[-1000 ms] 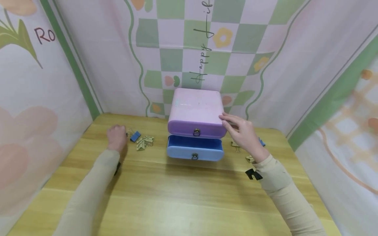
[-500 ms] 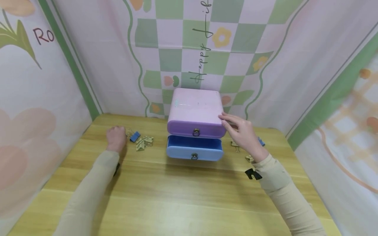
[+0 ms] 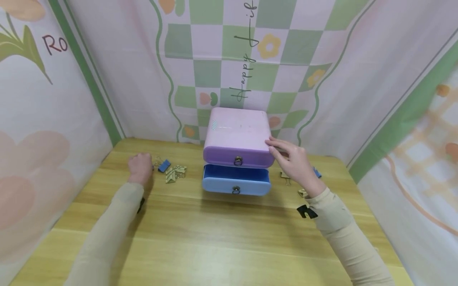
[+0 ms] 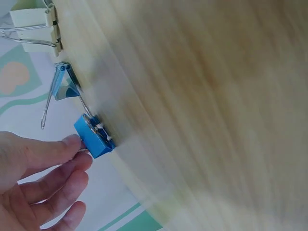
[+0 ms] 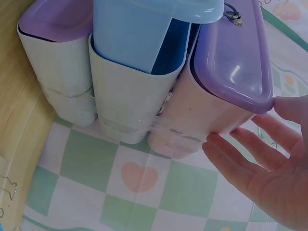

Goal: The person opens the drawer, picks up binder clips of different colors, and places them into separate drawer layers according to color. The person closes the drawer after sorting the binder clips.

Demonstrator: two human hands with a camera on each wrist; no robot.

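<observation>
My left hand (image 3: pixel 140 167) is low over the table's left side. In the left wrist view its thumb and index finger pinch a blue binder clip (image 4: pixel 96 137) by the wire handle, close to the tabletop. Another blue binder clip (image 4: pixel 65 84) stands beside it. My right hand (image 3: pixel 295 163) touches the right front corner of a stacked drawer box (image 3: pixel 237 129), fingers nearly straight. Its thumb is at the edge of the purple top drawer (image 5: pixel 236 72), fingertips against the pink side. Below, the light blue drawer (image 3: pixel 236 186) is pulled out; its visible interior is bare.
Pale patterned binder clips (image 3: pixel 175 173) lie between my left hand and the box. More clips, one of them blue (image 3: pixel 317 172), lie partly hidden behind my right arm. A printed cloth (image 3: pixel 207 43) hangs behind the wooden table (image 3: pixel 214 246). A lower purple drawer (image 5: pixel 57 19) shows in the right wrist view.
</observation>
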